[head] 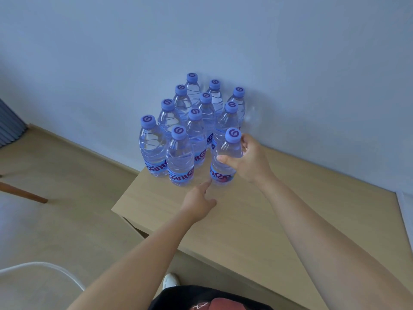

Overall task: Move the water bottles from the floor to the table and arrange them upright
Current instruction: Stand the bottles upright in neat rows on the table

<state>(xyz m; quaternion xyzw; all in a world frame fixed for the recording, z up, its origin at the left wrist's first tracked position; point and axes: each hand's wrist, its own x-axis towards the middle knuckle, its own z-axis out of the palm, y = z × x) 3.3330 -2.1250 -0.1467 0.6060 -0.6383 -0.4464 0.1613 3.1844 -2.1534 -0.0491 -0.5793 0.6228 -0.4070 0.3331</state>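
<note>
I see my right hand [248, 159] wrapped around the upper body of the nearest water bottle [225, 162], thumb across its front, fingers curled behind. That bottle stands upright on the light wood table [257, 220], at the front right of a cluster of 10 other capped bottles [178, 157] standing near the table's far corner by the wall [290, 63]. My left hand [199, 203] points its index finger at the held bottle's base, other fingers curled in, gripping nothing.

right hand [248, 161] gripping bottle [225, 159], table [290, 209]
</note>
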